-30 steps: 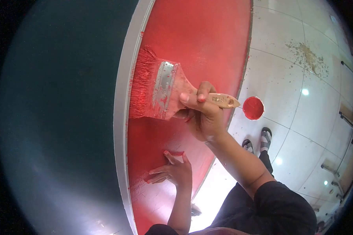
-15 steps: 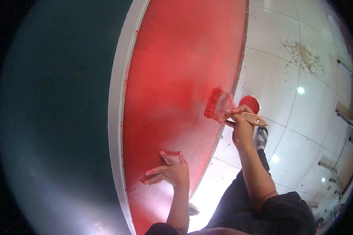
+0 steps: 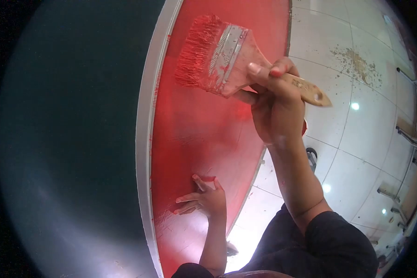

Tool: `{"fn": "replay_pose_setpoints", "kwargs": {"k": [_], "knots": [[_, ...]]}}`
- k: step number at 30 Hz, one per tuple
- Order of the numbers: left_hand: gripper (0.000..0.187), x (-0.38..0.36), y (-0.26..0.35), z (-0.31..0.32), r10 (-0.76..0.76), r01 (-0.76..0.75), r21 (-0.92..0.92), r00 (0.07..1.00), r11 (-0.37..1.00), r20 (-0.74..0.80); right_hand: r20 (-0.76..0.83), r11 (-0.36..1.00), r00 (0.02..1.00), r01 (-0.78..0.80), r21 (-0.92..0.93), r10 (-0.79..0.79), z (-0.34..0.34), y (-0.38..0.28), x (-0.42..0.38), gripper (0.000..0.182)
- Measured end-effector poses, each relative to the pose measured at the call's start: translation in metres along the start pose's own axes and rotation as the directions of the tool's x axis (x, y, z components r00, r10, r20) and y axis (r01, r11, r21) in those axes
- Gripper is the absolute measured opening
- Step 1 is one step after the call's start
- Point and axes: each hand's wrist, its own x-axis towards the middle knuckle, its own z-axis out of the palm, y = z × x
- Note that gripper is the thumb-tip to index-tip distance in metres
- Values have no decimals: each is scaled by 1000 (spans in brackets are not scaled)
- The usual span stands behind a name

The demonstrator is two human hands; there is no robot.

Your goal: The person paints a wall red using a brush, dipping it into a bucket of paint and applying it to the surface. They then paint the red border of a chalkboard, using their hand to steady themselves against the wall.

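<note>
Paintbrush point(image 3: 231, 55) out over the red panel point(image 3: 204, 143)!

And the right hand point(image 3: 279, 97) is clamped on it near the panel's edge; the left hand point(image 3: 207, 201), fingers spread, is on or just off the panel, I can't tell which.

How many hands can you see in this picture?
2. The right hand holds a paintbrush; the left hand is open over the red panel, though I can't tell whether it touches. No others show.
</note>
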Motion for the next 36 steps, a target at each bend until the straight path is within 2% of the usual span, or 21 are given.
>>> {"fn": "replay_pose_setpoints", "kwargs": {"k": [2,4,6,8,9,11,12,14,15,16,18,21,24,28,30,32,34,36], "knots": [[123,-1,1,1,12,-12,0,1000,1000,5,16,996,998,-56,63,55,-16,15,7,22],[122,-2,1,3,8,-8,-9,1000,1000,6,87,948,975,-217,233,202,-32,42,7,24],[121,-2,0,3,5,-4,-14,1000,1000,10,47,956,977,-212,204,206,-58,71,6,26],[120,-1,0,2,-1,2,-17,1000,1000,28,-49,950,966,-240,201,254,-92,74,1,26],[120,0,0,3,-4,4,-19,1000,1000,23,-43,950,967,-238,201,251,-108,72,-3,26],[120,-2,0,4,11,-11,-12,1000,1000,7,-204,976,954,-216,39,219,-127,61,-12,26],[120,-1,2,4,12,-12,-21,1000,1000,6,-202,977,956,-210,33,212,-128,56,-11,26],[122,0,2,0,12,-12,-2,1000,1000,-4,-113,984,980,-158,77,166,-124,44,-10,25],[122,-1,2,-1,13,-13,-1,1000,1000,-2,-2,972,988,-154,175,157,-113,40,-6,25],[122,-1,2,-1,14,-14,-3,1000,1000,-2,-3,972,988,-154,178,157,-101,40,0,25],[122,-2,1,-1,13,-13,0,1000,1000,-8,151,951,979,-172,256,136,-74,41,11,25],[121,-4,-1,4,9,-9,1,1000,1000,22,251,951,957,-207,229,148,-39,42,18,26],[119,-4,-1,5,7,-7,-9,999,1000,36,269,925,950,-237,295,158,-28,51,22,26],[120,-2,1,1,9,-9,-6,1000,1000,30,240,955,960,-196,222,141,-28,53,18,26],[121,-2,0,1,2,-2,-3,999,1000,37,165,978,972,-186,98,168,-52,57,13,26],[123,-1,0,3,12,-12,0,1000,1000,-3,42,968,971,-237,81,234,-109,70,-1,26],[124,0,1,1,8,-8,7,1000,1000,-3,-212,958,951,-257,-130,226,-166,74,-22,24],[125,-2,2,0,11,-11,10,1000,1000,4,-429,903,879,-340,-261,207,-238,78,-40,21]]}}
